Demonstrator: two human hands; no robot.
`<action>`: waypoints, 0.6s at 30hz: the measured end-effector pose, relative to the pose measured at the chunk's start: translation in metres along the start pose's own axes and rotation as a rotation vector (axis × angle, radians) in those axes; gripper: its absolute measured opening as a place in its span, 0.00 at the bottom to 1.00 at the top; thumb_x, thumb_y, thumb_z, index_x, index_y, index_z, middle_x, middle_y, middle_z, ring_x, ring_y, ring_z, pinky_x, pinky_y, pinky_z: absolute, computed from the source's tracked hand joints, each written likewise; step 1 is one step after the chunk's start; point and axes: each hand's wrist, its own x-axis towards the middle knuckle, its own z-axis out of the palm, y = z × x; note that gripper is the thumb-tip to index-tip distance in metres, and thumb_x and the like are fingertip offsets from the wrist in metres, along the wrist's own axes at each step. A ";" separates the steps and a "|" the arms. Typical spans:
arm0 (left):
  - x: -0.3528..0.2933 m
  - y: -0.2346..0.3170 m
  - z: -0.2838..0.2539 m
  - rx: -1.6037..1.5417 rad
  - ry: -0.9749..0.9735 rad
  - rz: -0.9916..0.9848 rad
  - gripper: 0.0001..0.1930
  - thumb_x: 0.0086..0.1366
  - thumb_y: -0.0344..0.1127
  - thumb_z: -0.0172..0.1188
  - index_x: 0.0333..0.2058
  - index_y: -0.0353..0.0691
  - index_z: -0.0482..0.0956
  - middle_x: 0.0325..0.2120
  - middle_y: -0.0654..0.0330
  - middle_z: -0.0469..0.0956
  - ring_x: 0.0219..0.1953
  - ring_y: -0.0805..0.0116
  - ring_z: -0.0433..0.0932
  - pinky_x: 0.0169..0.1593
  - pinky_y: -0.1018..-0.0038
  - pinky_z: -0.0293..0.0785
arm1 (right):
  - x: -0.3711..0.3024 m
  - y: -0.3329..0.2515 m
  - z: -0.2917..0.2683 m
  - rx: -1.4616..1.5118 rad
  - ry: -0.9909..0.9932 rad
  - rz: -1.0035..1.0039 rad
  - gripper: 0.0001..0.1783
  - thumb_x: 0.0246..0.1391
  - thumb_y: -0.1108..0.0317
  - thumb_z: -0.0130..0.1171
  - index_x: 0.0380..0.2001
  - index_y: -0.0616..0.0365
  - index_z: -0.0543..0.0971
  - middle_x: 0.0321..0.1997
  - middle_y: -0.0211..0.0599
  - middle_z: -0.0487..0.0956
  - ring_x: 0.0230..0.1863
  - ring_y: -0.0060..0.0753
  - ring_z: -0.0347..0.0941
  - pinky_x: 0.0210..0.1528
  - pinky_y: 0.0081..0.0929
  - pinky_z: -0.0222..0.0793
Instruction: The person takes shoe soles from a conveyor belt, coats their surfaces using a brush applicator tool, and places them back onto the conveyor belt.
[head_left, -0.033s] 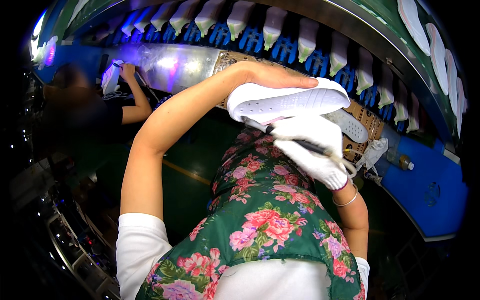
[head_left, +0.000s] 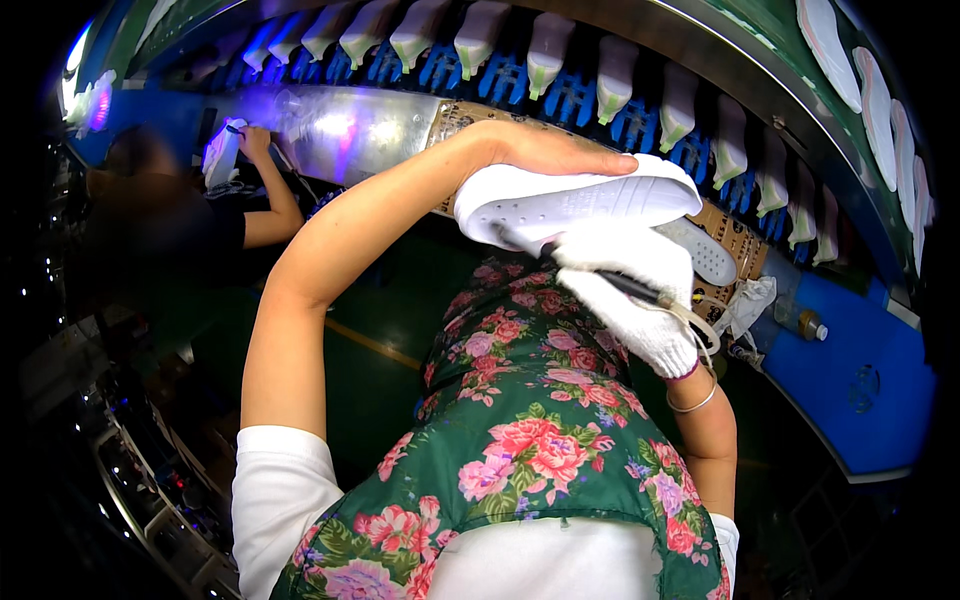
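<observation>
A white shoe sole (head_left: 610,205) with small round holes lies tilted in front of me. Its far rim is gripped by my bare left hand (head_left: 560,152), thumb side along the edge, most fingers hidden behind. In a white knit glove, my right hand (head_left: 635,290) closes round a slim dark-handled brush (head_left: 546,254). The brush's greyish tip, smeared by motion, meets or nearly meets the near edge of the sole at its left end. A pale tube or cord loops at my right wrist.
A cardboard-covered bench (head_left: 455,118) carries a grey perforated sole (head_left: 705,252). White cloth (head_left: 748,305) and a small bottle (head_left: 812,325) lie by a blue tabletop (head_left: 850,370). Beyond, shoe parts hang over blue holders (head_left: 570,100). At left, another person's hand (head_left: 256,143) works on a white shoe.
The brush tip and my right hand have shifted slightly to the right along the near edge of the sole. My left hand and the sole stay almost where they were.
</observation>
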 end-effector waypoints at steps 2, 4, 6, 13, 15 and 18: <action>0.007 -0.006 -0.002 -0.009 0.001 -0.017 0.56 0.57 0.83 0.43 0.67 0.39 0.65 0.67 0.41 0.62 0.69 0.45 0.60 0.68 0.58 0.61 | 0.004 -0.004 -0.001 -0.050 -0.034 -0.118 0.10 0.47 0.73 0.71 0.35 0.52 0.85 0.36 0.35 0.85 0.37 0.37 0.82 0.43 0.30 0.77; 0.011 -0.011 -0.005 -0.020 0.007 -0.036 0.56 0.56 0.84 0.44 0.67 0.39 0.66 0.66 0.40 0.63 0.69 0.45 0.61 0.67 0.58 0.63 | 0.004 -0.003 0.004 -0.032 -0.060 -0.145 0.11 0.45 0.73 0.71 0.36 0.52 0.86 0.36 0.35 0.85 0.36 0.39 0.82 0.41 0.30 0.77; 0.010 -0.008 -0.007 -0.039 0.020 -0.035 0.55 0.56 0.84 0.45 0.66 0.39 0.67 0.65 0.40 0.64 0.68 0.45 0.63 0.66 0.59 0.65 | 0.004 -0.007 0.007 -0.046 -0.036 -0.141 0.11 0.45 0.73 0.71 0.36 0.52 0.85 0.36 0.36 0.85 0.36 0.39 0.82 0.41 0.30 0.77; -0.003 -0.001 -0.009 -0.221 0.053 -0.059 0.51 0.59 0.81 0.44 0.63 0.39 0.72 0.56 0.43 0.75 0.55 0.50 0.77 0.54 0.62 0.77 | -0.009 -0.002 0.014 0.276 0.073 0.121 0.11 0.49 0.77 0.69 0.38 0.64 0.86 0.39 0.42 0.86 0.37 0.30 0.82 0.41 0.25 0.77; 0.013 -0.023 0.000 -0.482 0.025 0.058 0.50 0.61 0.80 0.43 0.63 0.40 0.72 0.54 0.45 0.77 0.51 0.52 0.79 0.52 0.65 0.78 | -0.015 0.005 0.017 0.765 0.295 0.418 0.11 0.51 0.78 0.67 0.40 0.66 0.84 0.41 0.43 0.85 0.39 0.29 0.81 0.42 0.23 0.76; 0.021 -0.042 0.019 -1.121 -0.174 0.286 0.48 0.64 0.79 0.37 0.63 0.40 0.69 0.46 0.48 0.80 0.41 0.51 0.83 0.41 0.58 0.84 | -0.020 0.015 0.007 0.963 0.521 0.498 0.13 0.55 0.77 0.63 0.44 0.69 0.81 0.46 0.46 0.84 0.39 0.29 0.80 0.42 0.21 0.77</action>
